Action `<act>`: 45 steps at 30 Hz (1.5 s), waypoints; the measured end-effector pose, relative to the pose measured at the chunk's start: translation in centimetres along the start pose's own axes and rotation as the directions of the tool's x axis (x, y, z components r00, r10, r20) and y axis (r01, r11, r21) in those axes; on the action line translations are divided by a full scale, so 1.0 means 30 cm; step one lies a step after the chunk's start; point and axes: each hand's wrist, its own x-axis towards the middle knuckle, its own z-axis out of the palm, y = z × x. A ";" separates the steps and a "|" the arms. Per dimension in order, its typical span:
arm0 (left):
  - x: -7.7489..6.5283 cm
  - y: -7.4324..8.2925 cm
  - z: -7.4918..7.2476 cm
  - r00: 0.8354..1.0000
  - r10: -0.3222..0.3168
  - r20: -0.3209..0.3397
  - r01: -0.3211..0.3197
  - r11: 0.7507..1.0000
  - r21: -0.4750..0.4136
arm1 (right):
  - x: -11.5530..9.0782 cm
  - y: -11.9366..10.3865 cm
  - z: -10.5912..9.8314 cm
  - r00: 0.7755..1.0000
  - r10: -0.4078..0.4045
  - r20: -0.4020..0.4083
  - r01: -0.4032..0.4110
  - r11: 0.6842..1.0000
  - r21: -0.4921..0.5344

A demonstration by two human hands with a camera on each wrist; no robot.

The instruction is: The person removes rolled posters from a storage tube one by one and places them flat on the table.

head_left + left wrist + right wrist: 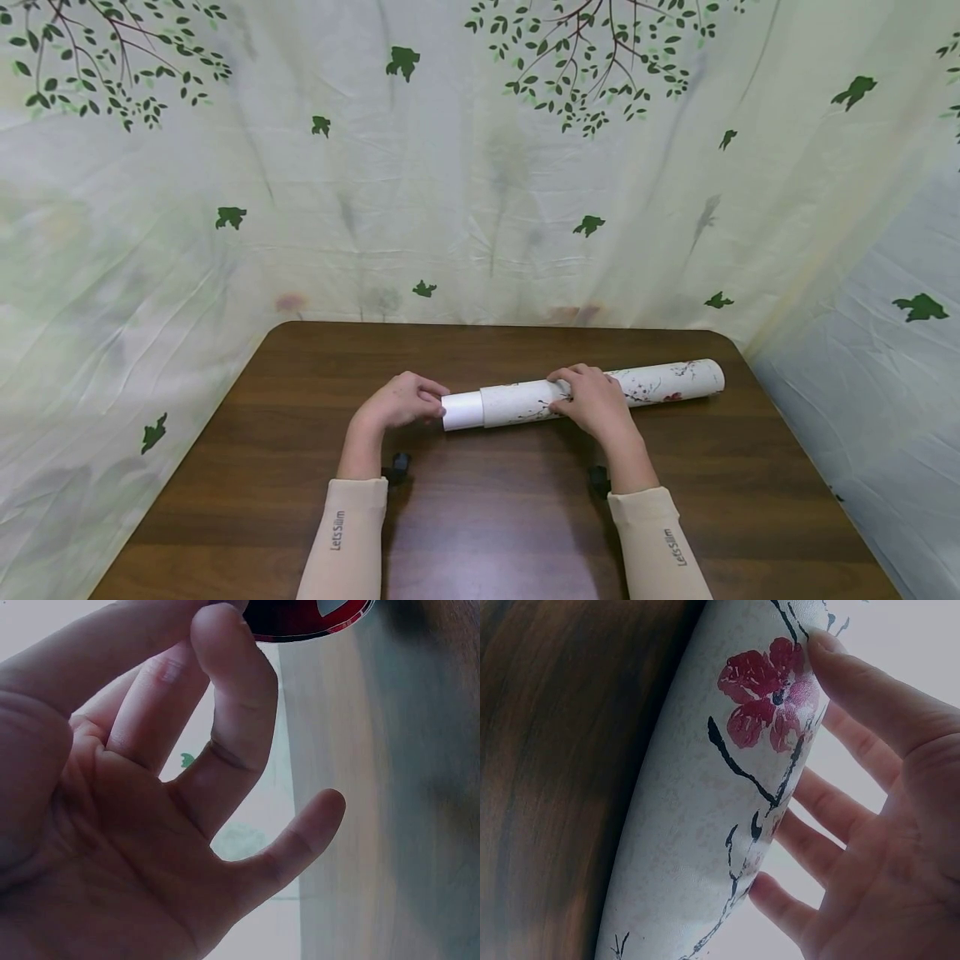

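Observation:
A white wallpaper roll [525, 402] printed with dark twigs and red blossoms lies slantwise across the table. A narrower plain white section [463, 410] sticks out of its left end. My left hand [402, 398] has thumb and fingertips together at that end. In the left wrist view, the fingers [234, 682] bend at the rim of a dark red end face [300, 616], and the little finger stands away. Across the middle of the roll, my right hand [596, 402] grips it. A red blossom [776, 694] shows beside the right thumb in the right wrist view.
The brown wooden table [495, 517] has rounded far corners. Behind it and along the sides hangs a pale curtain [465, 167] with printed leaves and branches. Black wrist devices [397, 468] sit below both hands, at the cuffs of beige sleeves.

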 end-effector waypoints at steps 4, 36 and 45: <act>-0.001 0.000 -0.002 1.000 -0.006 -0.001 0.006 1.000 -0.006 | 0.000 0.002 0.001 1.000 0.002 0.001 -0.002 1.000 0.005; -0.032 -0.020 -0.039 0.999 -0.053 0.006 0.053 0.998 -0.018 | -0.009 0.030 -0.019 1.000 0.011 0.017 -0.011 1.000 0.016; -0.043 -0.031 -0.053 0.998 -0.061 0.016 0.061 0.998 -0.019 | -0.011 0.029 -0.019 1.000 0.008 0.017 -0.008 1.000 0.024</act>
